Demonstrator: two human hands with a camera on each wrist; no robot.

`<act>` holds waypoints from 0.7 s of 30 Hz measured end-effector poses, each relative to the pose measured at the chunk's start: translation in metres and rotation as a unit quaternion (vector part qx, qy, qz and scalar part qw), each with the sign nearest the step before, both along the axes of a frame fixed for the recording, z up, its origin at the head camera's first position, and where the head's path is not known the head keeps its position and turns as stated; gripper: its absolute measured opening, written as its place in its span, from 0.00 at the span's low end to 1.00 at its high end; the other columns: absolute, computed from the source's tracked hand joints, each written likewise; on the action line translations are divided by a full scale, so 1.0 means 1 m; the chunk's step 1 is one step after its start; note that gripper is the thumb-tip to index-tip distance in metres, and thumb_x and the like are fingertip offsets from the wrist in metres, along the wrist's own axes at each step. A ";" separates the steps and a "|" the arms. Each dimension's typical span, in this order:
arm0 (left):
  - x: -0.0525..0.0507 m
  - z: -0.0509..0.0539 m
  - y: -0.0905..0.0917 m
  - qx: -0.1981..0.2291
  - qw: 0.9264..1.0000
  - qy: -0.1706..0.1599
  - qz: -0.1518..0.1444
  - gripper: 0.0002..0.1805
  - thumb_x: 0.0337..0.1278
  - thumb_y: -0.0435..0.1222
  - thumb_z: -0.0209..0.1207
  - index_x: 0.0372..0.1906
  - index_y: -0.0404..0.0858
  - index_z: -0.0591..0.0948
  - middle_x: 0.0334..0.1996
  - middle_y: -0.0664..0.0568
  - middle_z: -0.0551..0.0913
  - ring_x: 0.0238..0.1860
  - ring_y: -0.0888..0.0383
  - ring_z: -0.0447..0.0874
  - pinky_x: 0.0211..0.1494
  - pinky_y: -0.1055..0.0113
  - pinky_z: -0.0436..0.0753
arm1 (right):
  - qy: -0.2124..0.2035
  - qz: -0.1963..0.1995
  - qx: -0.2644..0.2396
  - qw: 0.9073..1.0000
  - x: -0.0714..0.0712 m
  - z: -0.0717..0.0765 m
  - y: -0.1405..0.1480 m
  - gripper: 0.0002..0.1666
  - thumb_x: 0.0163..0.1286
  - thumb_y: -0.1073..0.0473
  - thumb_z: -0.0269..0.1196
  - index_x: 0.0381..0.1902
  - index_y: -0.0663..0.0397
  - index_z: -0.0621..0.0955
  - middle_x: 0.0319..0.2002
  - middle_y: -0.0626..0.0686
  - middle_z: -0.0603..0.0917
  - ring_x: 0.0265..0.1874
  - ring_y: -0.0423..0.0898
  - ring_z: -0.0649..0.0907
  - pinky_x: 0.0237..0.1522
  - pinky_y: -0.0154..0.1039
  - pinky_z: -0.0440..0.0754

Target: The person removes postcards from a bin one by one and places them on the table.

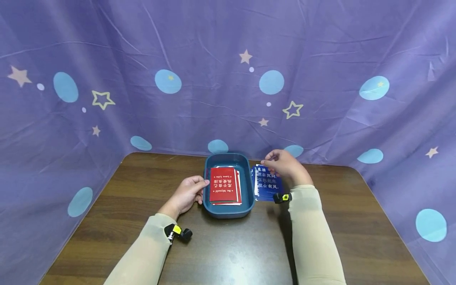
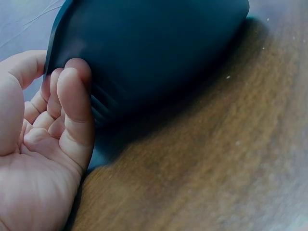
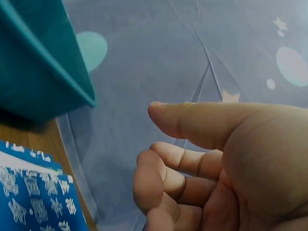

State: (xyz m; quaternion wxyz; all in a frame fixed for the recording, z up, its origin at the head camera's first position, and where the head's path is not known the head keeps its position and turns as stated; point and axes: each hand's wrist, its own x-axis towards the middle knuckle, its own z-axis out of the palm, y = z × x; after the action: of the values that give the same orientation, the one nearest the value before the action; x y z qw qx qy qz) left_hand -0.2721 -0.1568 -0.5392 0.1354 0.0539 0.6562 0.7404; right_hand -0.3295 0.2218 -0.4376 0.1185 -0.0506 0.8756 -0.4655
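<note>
A dark teal tray (image 1: 228, 215) stands on the table with red cards (image 1: 223, 185) piled inside it; white edges stick out beneath the top card. My left hand (image 1: 188, 193) pinches the tray's left wall, the thumb over the rim and the fingers against the outside (image 2: 72, 96). Just right of the tray lie blue cards (image 1: 268, 188) with white lettering, slightly fanned. Above their far end hovers my right hand (image 1: 283, 163), fingers loosely curved and nothing between them. In the right wrist view, a gap shows between that thumb (image 3: 192, 120) and the fingers.
The brown wooden table (image 1: 142, 170) ends at the back against a purple curtain (image 1: 213, 51) printed with stars and blue ovals. A black strap device (image 1: 179, 233) sits on the left wrist, another similar device (image 1: 282, 198) on the right wrist.
</note>
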 end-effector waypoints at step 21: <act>0.000 0.000 0.000 0.005 1.000 -0.003 -0.002 0.14 0.86 0.36 0.60 0.35 0.40 0.78 0.21 0.57 0.75 0.19 0.63 0.77 0.20 0.73 0.82 | -0.031 0.132 0.087 0.987 -0.003 0.023 -0.116 0.16 0.80 0.49 0.73 0.50 0.54 0.84 0.30 0.55 0.90 0.30 0.49 0.94 0.36 0.45 0.96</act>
State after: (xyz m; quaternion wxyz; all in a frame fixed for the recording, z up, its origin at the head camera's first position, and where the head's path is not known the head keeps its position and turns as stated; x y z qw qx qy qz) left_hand -0.2721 -0.1564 -0.5396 0.1384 0.0540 0.6524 0.7432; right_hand -0.3321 0.1057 -0.4144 0.2097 -0.1408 0.8945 -0.3690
